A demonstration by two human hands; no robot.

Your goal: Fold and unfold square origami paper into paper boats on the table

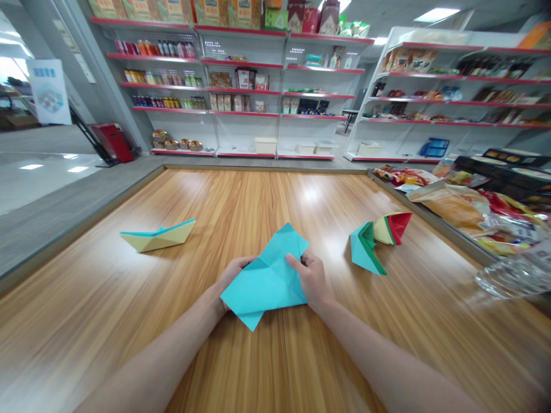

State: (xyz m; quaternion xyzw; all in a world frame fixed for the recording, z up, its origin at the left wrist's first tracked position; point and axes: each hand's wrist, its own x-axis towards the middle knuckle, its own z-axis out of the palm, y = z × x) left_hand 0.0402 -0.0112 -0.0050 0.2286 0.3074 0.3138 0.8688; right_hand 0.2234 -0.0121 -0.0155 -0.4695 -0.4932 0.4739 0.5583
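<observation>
Blue paper (258, 284), centre of frame, held over the wooden table (241, 201). Partly folded: creases and flaps done, points jutting at top and lower left; closing into a compact shape looks left undone. Left hand (232, 276) grips the left side (fingers mostly hidden); right hand (313, 280) pinches the right, thumb on top. Already shaped: yellow-and-blue boat (166, 238) mid-left, blue-and-green piece (361, 255) and yellow-and-red piece (384, 229) mid-right. Clear plastic container (512, 275), right edge: cut off, contents unclear. Cream bin (266, 147), upper middle: contents not visible.
</observation>
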